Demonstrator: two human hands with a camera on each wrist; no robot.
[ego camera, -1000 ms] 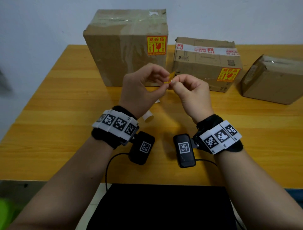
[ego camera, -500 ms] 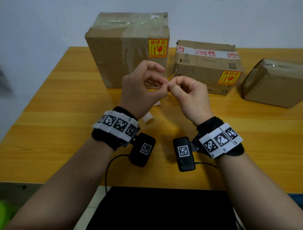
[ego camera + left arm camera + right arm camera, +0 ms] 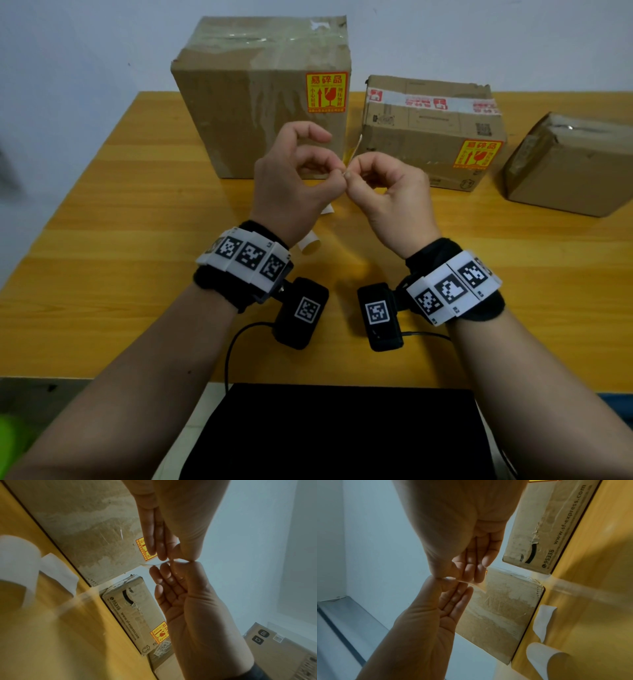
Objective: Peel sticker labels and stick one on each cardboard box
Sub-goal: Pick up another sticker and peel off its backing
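The sticker (image 3: 356, 148) is pinched between both hands, held up over the desk (image 3: 102, 212) in front of the tall box (image 3: 260, 102). The left hand (image 3: 291, 181) and the right hand (image 3: 387, 192) each nip it between thumb and fingertip, knuckles nearly touching. It looks like the peeling step, with label and backing being worked apart.

Next the freed label likely needs carrying to the bare box (image 3: 568, 164), far right of the tall box, and pressing flat without creasing.

Three boxes stand in view. Two carry a yellow label: the tall box and the middle box (image 3: 431, 137) just right of it. Two curled white backing strips (image 3: 542, 620) lie on the desk near the tall box's foot.
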